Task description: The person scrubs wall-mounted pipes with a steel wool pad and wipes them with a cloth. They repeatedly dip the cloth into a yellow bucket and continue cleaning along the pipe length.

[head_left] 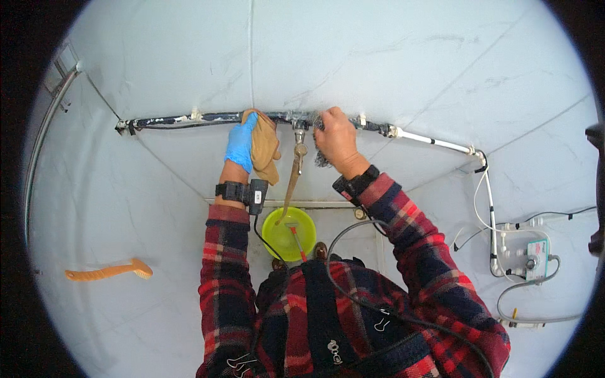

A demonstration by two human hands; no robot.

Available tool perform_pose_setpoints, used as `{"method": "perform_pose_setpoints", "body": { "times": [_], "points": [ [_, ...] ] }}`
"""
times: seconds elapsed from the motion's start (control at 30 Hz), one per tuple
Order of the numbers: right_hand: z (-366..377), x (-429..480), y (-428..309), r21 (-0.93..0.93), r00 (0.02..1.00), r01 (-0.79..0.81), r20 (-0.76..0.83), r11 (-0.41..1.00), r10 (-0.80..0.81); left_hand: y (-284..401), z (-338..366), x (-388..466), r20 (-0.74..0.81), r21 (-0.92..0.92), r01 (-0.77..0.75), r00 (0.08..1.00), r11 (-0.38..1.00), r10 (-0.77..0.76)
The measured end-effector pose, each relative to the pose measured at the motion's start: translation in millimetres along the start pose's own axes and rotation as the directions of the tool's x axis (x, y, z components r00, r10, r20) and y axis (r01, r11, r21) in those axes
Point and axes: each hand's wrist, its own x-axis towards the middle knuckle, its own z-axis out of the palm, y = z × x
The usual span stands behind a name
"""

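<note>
My left hand [242, 144], in a blue disposable glove, holds a tan cloth [263, 141] against the black-wrapped pipe [212, 117] that runs along the wall. My right hand [338, 139] is bare and closed around a steel wool scourer [322, 159], which touches the pipe right of the tap. Between my hands the metal tap [299, 138] hangs below the pipe. A brownish strip or flat hose [291, 189] drops from it into a lime-green basin [309, 231]. A red-handled scraper or squeegee [297, 238] leans in that basin.
An orange long-handled brush [101, 271] hangs on the left wall. White pipe [439, 141] continues right towards a small water heater or control box [536, 260] with hoses. A floor drain [360, 214] sits beyond my feet. A loose cable [331, 255] loops across my front.
</note>
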Motion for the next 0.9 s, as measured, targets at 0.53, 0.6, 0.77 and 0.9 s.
{"method": "perform_pose_setpoints", "body": {
  "times": [0.53, 0.6, 0.77, 0.9],
  "points": [
    [24, -8, 1, -0.084, 0.993, 0.035, -0.111, 0.996, -0.044, -5, 2, -3, 0.023, -0.055, -0.013, 1.000, 0.998, 0.014],
    [27, -26, 0, -0.078, 1.000, 0.006, -0.008, 0.997, -0.006, -3, 4, -5, 0.058, -0.073, -0.039, 0.997, 0.997, 0.043],
    [15, -72, -10, 0.122, 0.994, -0.102, 0.049, 0.987, 0.097, 2, 4, -2, 0.097, -0.133, -0.108, 0.988, 0.985, 0.121],
    [7, -37, -4, 0.168, 0.980, -0.036, -0.188, 0.985, 0.068, -3, -1, 4, 0.127, -0.099, 0.012, 0.992, 0.995, 0.000]
  ]
}}
